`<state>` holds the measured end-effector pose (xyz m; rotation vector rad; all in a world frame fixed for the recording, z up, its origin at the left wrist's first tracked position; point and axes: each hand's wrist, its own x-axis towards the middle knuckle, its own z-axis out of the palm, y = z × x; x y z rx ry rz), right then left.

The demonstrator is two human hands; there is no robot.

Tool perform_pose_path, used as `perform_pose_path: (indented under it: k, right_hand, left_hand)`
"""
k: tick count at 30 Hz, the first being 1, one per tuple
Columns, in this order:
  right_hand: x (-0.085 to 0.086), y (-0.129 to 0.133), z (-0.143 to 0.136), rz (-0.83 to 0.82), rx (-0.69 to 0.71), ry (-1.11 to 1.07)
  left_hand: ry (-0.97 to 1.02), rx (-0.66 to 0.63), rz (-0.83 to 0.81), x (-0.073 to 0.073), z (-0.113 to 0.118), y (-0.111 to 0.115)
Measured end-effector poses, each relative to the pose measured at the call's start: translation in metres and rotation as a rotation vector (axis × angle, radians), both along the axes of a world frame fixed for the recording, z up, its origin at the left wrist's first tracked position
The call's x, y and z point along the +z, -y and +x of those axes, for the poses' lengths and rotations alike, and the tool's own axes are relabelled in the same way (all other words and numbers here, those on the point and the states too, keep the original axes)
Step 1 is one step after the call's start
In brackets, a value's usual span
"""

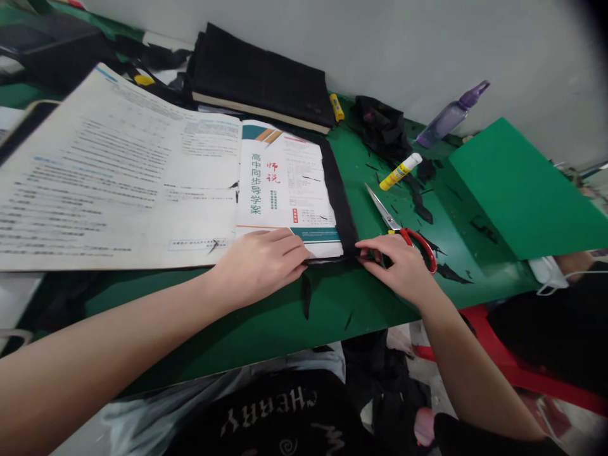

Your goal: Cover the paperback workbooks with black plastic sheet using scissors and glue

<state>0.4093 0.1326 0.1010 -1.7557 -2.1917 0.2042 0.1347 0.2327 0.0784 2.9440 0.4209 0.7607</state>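
An open book [118,183] lies on the green table, its right side showing a white title page [304,174] with red and teal print. Black cloth [338,196] borders that page on the right and along its lower edge. My left hand [266,256] rests over the page's bottom edge, its fingers bent together around the cloth-lined border. At the lower right corner, my right hand [399,259] pinches the black cloth between thumb and fingers. Just beyond that hand lie red-handled scissors [389,218], the handles partly behind it.
A yellow glue stick [399,172] lies beyond the scissors, near black scraps [420,206]. Behind the book are a thick black-covered book [261,76] and a yellow tube [337,107]. A purple bottle [446,120] and green board [527,190] stand at right.
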Motion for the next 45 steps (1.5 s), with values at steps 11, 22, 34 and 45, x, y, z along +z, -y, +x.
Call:
perform_pose_path:
  k: [11, 22, 34, 45]
  right_hand:
    - [-0.005, -0.011, -0.006, -0.004, -0.072, 0.024]
    - [-0.006, -0.015, -0.006, 0.018, -0.102, 0.073]
    - [-0.004, -0.013, -0.005, 0.099, -0.028, -0.104]
    - [0.0, -0.019, 0.002, 0.065, 0.018, -0.178]
  left_hand:
    - [0.038, 0.148, -0.081, -0.003, 0.001, 0.0]
    - [0.007, 0.165, -0.206, -0.003, -0.002, -0.002]
    - [0.007, 0.095, -0.078, -0.002, 0.0, -0.001]
    - [-0.003, 0.026, -0.172, -0.002, 0.003, -0.005]
